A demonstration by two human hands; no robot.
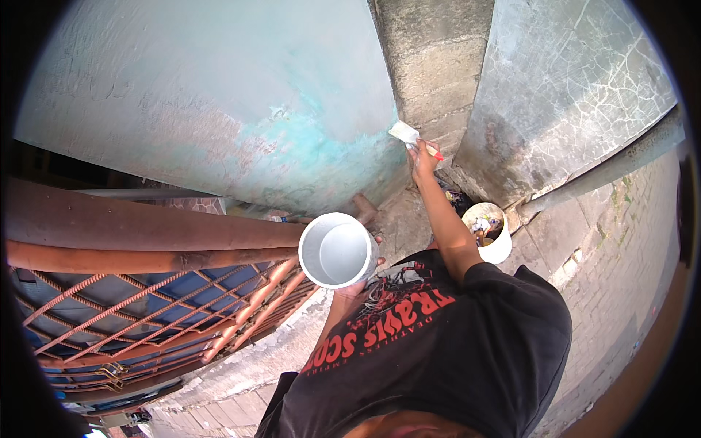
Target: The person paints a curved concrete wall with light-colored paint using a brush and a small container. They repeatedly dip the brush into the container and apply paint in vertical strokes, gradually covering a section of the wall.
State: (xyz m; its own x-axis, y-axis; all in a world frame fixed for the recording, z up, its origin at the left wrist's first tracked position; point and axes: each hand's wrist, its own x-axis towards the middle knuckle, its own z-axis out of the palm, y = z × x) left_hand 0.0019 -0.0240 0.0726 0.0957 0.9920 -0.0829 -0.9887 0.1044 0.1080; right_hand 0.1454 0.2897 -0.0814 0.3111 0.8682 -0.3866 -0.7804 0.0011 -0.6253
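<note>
My right hand (423,160) grips a flat paintbrush (405,132) by its handle, which ends in red. Its pale bristles are at the right edge of the wall (328,148), where turquoise patches show beside a grey-blue coat; whether they touch it I cannot tell. In my left hand (356,287) is a round white tub (312,263), held from below and from its right side in front of my chest. Pale grey paint (344,254) covers the inside of the tub.
A white bucket (497,252) with rubbish inside stands on the ground right of my forearm. At left is an orange-brown metal gate (164,261) with a rebar lattice. Bare concrete (438,71) and a cracked grey wall (569,93) lie beyond the brush; paving (619,235) runs along the right.
</note>
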